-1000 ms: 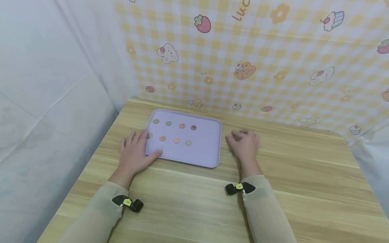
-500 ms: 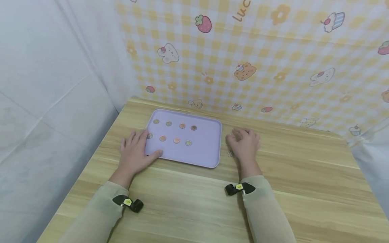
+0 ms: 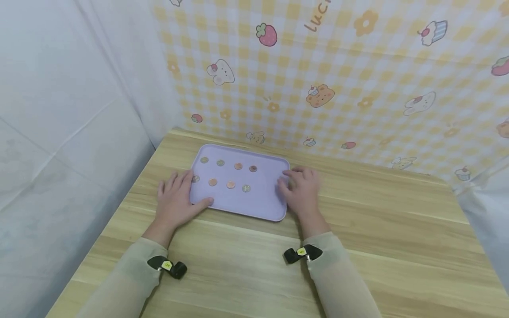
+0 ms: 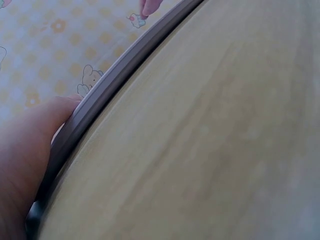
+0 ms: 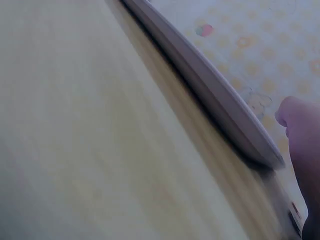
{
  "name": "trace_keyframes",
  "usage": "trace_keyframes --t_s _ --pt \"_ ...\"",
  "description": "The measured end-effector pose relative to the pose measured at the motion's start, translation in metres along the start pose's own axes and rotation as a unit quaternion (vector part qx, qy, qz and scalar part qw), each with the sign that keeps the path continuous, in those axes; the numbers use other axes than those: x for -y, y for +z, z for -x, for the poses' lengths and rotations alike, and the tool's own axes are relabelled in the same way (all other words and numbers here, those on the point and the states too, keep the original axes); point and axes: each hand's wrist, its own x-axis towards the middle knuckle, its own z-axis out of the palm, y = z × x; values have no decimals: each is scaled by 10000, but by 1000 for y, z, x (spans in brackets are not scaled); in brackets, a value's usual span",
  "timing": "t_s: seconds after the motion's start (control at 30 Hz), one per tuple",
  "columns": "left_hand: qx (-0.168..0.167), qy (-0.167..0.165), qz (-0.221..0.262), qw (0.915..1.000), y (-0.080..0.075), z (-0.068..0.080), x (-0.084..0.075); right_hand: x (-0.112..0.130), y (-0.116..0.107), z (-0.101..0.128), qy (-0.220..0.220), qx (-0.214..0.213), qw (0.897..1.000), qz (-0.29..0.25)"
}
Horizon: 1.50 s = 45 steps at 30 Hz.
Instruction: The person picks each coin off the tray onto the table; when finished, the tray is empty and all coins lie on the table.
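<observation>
A lilac tray (image 3: 268,201) lies on the wooden table (image 3: 389,221) and carries several coins (image 3: 230,185) in two rows, some silver and some copper. My left hand (image 3: 175,199) lies flat over the tray's left edge with its fingers straight and its thumb along the front rim. In the left wrist view that thumb (image 4: 35,140) presses against the tray's rim (image 4: 107,85). My right hand (image 3: 301,190) sits at the tray's right edge with its fingers curled over the rim. Whether it holds a coin does not show. The right wrist view shows the tray's rim (image 5: 215,90) and a fingertip (image 5: 300,125).
A yellow checked cloth with cartoon animals (image 3: 318,95) hangs behind the table, and white sheeting (image 3: 71,110) hangs at the left. Bare wood stretches to the right of the tray and in front of it. Black wrist clips (image 3: 167,266) sit on both sleeves.
My right hand has moved left from the bare table to the tray's right edge. The coin seen beside it earlier is now out of sight. The left hand has stayed put.
</observation>
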Motion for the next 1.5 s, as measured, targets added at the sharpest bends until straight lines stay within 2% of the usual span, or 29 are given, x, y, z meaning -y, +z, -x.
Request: trace_keyframes --t_s 0.17,0.4,0.63,0.87,1.0,1.2,1.37,1.5 --pt "-13 -5 -1 10000 1 -1 0 22 13 -1 -521 -54 9984 219" --pt "-34 5 -34 10000 3 -1 3 51 25 -2 -670 501 9934 788" --pt "-42 63 -122 9999 3 -2 2 73 33 1 -796 920 9888 869" --pt "-55 73 -108 9999 2 -1 0 82 38 3 -280 1550 9816 1082" --pt "-49 76 -100 9999 2 0 1 81 39 4 -137 1657 9814 964" --pt "-37 86 -121 9999 3 1 2 79 42 5 -62 1832 9818 497" --pt "-90 140 -103 9998 3 2 2 77 44 3 431 2373 9704 156" --pt "-124 174 -60 9998 3 3 2 75 44 1 657 2616 9629 -4"
